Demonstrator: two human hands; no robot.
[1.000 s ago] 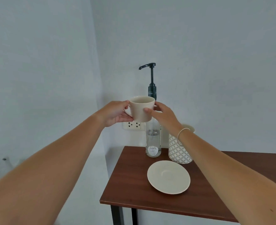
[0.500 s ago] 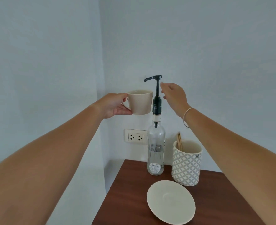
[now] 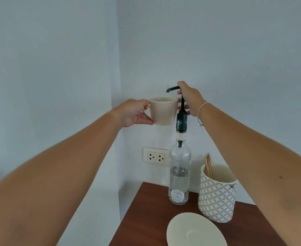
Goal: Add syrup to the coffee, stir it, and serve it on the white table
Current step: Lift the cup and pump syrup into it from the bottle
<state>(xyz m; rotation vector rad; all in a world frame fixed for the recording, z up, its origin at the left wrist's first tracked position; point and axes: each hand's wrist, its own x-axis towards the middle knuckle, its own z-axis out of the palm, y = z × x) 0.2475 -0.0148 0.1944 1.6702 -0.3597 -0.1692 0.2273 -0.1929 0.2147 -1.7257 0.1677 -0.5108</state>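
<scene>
My left hand [image 3: 133,113] grips the handle of a cream coffee cup [image 3: 163,110] and holds it in the air, its rim just below the black pump spout [image 3: 172,89]. The tall clear glass syrup bottle [image 3: 179,174] stands at the back of a brown table [image 3: 142,215]. My right hand [image 3: 190,98] rests on top of the pump head, fingers curled over it. What is inside the cup is hidden by its wall.
A cream saucer [image 3: 194,231] lies on the brown table in front of the bottle. A patterned white holder [image 3: 217,194] with wooden stir sticks [image 3: 208,165] stands to the right. A wall socket [image 3: 156,155] sits behind, in the room's corner.
My right hand let go of the cup, rose and came down onto the pump head. My left hand carried the cup up under the spout. The view tilted upward.
</scene>
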